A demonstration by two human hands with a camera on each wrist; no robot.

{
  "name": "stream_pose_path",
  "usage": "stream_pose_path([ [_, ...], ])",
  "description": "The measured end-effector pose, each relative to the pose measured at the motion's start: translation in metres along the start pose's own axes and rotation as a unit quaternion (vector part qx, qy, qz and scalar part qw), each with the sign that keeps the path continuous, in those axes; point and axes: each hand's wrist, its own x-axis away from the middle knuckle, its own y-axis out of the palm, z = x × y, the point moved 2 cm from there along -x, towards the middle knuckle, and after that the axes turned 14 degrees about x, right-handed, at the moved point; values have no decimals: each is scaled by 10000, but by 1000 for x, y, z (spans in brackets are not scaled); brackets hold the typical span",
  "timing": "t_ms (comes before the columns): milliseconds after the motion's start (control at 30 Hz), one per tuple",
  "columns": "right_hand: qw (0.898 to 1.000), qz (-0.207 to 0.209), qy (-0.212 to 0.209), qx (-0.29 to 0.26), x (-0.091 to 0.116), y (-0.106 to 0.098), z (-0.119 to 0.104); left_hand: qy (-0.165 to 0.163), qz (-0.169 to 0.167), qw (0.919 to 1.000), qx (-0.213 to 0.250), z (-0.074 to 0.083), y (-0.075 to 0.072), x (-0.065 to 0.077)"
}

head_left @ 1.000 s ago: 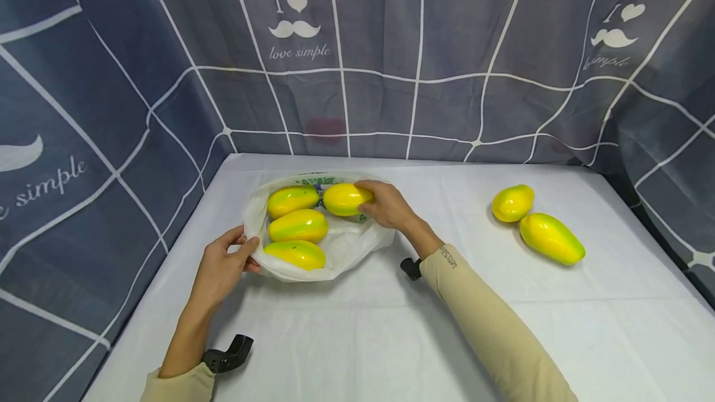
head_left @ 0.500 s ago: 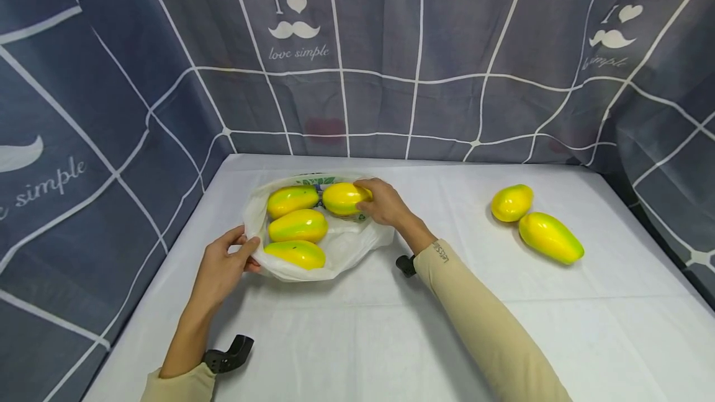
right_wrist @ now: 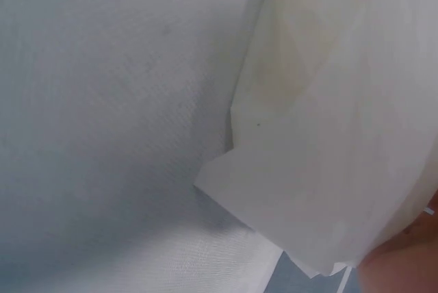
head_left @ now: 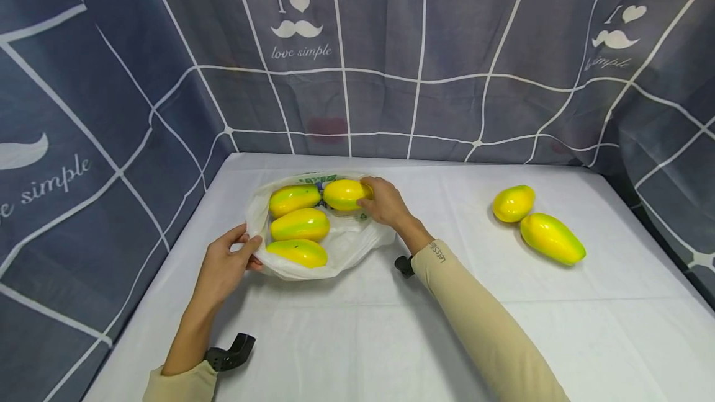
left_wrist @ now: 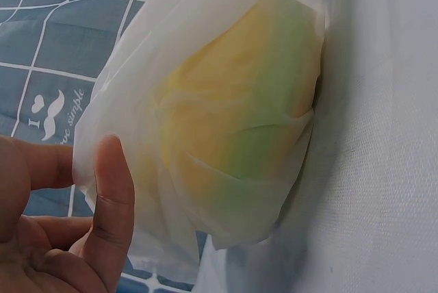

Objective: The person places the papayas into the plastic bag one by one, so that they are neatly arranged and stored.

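A white plastic bag (head_left: 357, 244) lies with its mouth open on the table, several yellow-green mangoes inside. My left hand (head_left: 226, 262) pinches the bag's left edge between thumb and fingers, as the left wrist view also shows. There, a mango (left_wrist: 239, 101) shows through the thin plastic. At the bag's back right my right hand (head_left: 385, 205) grips the end of another mango (head_left: 343, 195), which sits within the bag's mouth. Beside it rest a mango at the back left (head_left: 295, 201), one in the middle (head_left: 300, 225) and one in front (head_left: 298, 253).
Two more mangoes, a smaller one (head_left: 513, 203) and a longer one (head_left: 552, 239), lie close together on the right of the white-covered table (head_left: 357, 346). A dark grey cloth with white lines (head_left: 380, 104) hangs behind and along both sides.
Almost nothing differs. The right forearm has shifted slightly left and the mango in the right hand stays at the bag's back right; the left hand keeps its place on the edge.
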Motion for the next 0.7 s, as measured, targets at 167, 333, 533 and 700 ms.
stream_pose_path([
  [167, 10000, 35, 48, -22, 1, -1, 0, -16, -11, 10000, -7, 0, 0, 0],
  [333, 10000, 83, 47, -5, 2, -4, -2, -9, 4, 10000, 15, 0, 0, 0],
  [533, 9998, 158, 75, 20, 7, -13, -3, -14, -24, 10000, 63, 1, 0, 0],
  [700, 9993, 362, -47, -34, 12, -19, -1, -13, -46, 10000, 82, 2, 0, 0],
])
